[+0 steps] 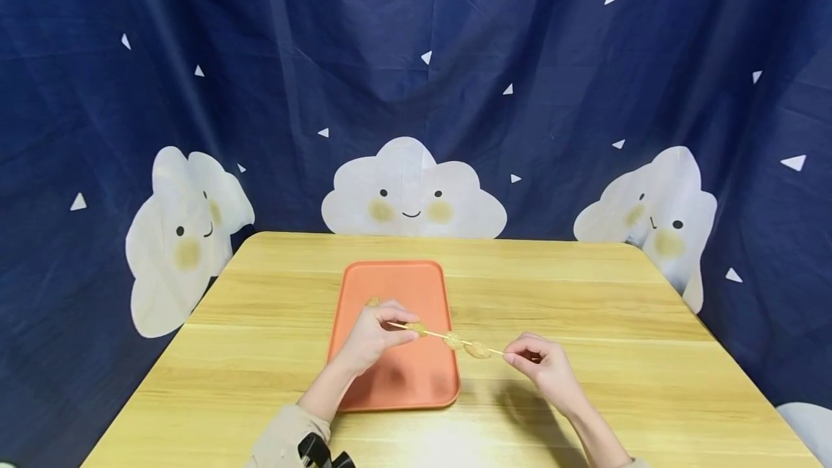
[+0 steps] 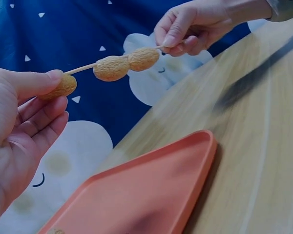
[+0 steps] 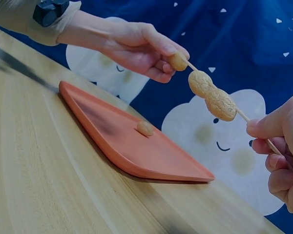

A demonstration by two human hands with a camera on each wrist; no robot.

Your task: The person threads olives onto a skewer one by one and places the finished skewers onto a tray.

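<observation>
My right hand (image 1: 542, 367) pinches one end of a thin wooden skewer (image 3: 242, 115) between thumb and fingers. Two wrinkled golden-brown food balls (image 3: 220, 104) sit pressed together along the skewer's middle in the right wrist view. At the other end, thumb and fingers of my left hand (image 1: 373, 338) pinch a third food ball (image 2: 63, 87), with the skewer meeting it. The skewer slants between both hands, held above the orange tray (image 1: 416, 388) and the table to its right. One more food ball (image 3: 145, 128) lies on the tray, partly behind the left hand in the head view.
The low-rimmed tray lies on a light wooden table (image 1: 585, 295). Behind the table hangs a dark blue curtain (image 1: 546, 35) printed with white clouds and triangles. A black device (image 3: 50, 10) is strapped at the left sleeve.
</observation>
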